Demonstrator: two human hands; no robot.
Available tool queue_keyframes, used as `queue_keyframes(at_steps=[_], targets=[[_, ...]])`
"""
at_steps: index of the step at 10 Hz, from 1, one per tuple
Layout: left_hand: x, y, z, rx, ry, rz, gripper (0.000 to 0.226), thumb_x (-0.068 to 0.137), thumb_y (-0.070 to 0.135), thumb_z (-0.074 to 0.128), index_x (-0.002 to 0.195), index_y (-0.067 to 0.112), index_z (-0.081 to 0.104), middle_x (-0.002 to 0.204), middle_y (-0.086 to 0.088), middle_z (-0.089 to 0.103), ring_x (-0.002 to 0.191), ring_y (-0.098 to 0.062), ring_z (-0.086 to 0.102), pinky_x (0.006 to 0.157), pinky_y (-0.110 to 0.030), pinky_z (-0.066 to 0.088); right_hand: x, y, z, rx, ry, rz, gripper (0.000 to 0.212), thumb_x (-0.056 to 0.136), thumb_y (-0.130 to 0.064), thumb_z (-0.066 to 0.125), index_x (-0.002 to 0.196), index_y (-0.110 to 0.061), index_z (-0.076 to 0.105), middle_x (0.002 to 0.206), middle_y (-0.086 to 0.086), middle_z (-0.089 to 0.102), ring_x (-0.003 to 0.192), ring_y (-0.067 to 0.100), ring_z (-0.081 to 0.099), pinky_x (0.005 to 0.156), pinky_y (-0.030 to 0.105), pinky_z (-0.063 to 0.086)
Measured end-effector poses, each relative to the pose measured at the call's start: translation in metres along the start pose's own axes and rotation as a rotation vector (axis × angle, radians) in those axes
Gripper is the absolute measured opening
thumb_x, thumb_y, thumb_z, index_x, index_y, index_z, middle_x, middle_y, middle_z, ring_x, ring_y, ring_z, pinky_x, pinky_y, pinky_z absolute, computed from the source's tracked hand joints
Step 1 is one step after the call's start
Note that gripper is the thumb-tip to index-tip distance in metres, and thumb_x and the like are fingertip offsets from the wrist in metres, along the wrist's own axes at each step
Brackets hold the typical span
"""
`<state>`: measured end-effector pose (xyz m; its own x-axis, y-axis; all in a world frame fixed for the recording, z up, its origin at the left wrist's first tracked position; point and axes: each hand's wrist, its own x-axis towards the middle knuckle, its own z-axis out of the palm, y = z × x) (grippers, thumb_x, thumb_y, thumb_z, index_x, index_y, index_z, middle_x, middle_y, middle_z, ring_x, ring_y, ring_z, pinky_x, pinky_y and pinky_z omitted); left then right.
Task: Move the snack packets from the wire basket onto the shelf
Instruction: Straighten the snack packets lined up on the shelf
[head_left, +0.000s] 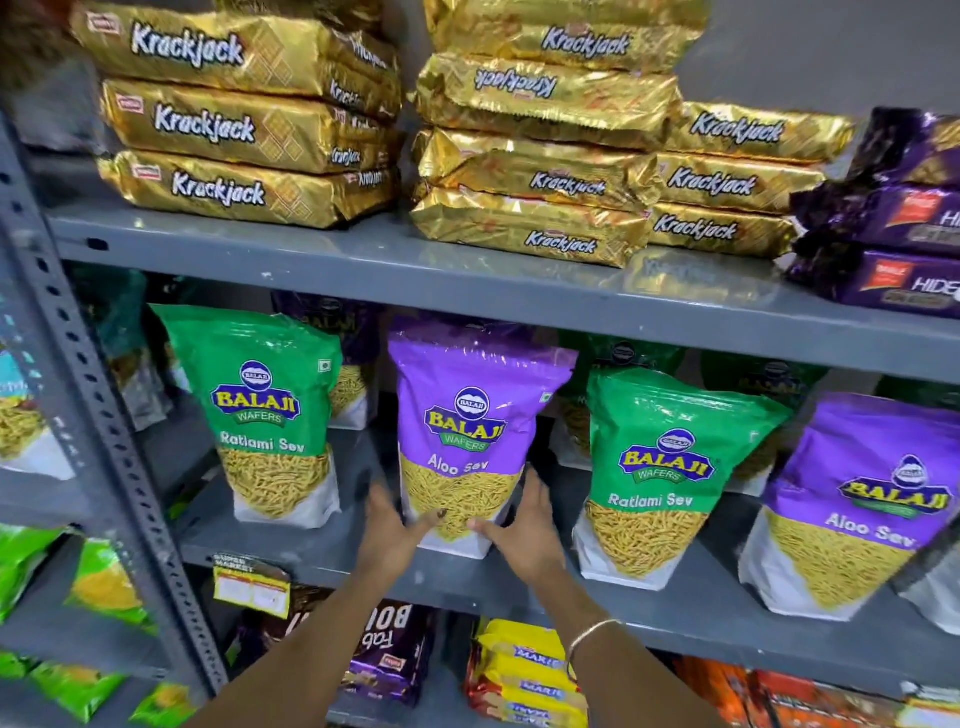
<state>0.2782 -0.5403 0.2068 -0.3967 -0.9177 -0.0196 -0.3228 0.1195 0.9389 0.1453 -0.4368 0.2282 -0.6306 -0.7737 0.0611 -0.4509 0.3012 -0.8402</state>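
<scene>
A purple Balaji Aloo Sev packet (470, 426) stands upright on the grey middle shelf (322, 551). My left hand (389, 525) grips its lower left corner and my right hand (524, 525) grips its lower right corner, thumbs on the front. A green Ratlami Sev packet (260, 410) stands to its left. Another green Ratlami Sev packet (670, 467) and a second purple Aloo Sev packet (862, 499) stand to its right. More packets stand behind them in shadow. The wire basket is out of view.
Gold Krackjack packs (244, 124) and purple Hide & Seek packs (893, 244) are stacked on the upper shelf. Biscuit packs (524, 670) fill the shelf below. A perforated grey upright (98, 415) stands at left, with green packets (98, 587) beyond it. A yellow price tag (252, 587) hangs from the shelf edge.
</scene>
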Motion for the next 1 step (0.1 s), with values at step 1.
queue_keyframes(at_steps=[1], targets=[[-0.0187, 0.0124, -0.0062, 0.128, 0.274, 0.125, 0.078, 0.085, 0.035, 0.056, 0.142, -0.002, 0.017, 0.149, -0.023, 0.024, 0.138, -0.038, 0.028, 0.110, -0.049, 0.030, -0.0156, -0.0118, -0.0130, -0.323, 0.204, -0.332, 0.096, 0.072, -0.058, 0.059, 0.144, -0.013, 0.013, 0.155, 0.004, 0.018, 0.144, 0.014, 0.011, 0.116, 0.034, 0.025]])
